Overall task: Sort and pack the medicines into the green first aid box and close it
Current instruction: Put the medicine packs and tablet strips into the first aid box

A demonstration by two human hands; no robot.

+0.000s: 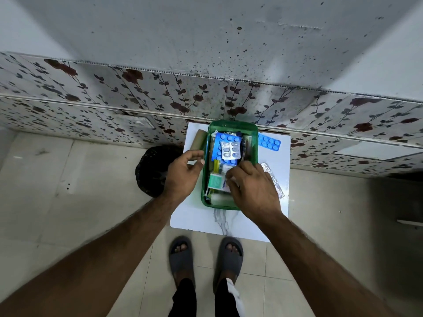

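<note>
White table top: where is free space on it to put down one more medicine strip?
The white table top is bare along its near edge, between the green first aid box and the person's feet. Its right side holds a blue blister strip and a silver strip; the box itself is crowded.

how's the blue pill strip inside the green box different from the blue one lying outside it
The blue strip in the box lies on the packed pile with a silver capsule strip covering part of it; the blue strip outside lies alone on the white board, right of the green box, fully exposed. Both hold round blue tablets.
</note>
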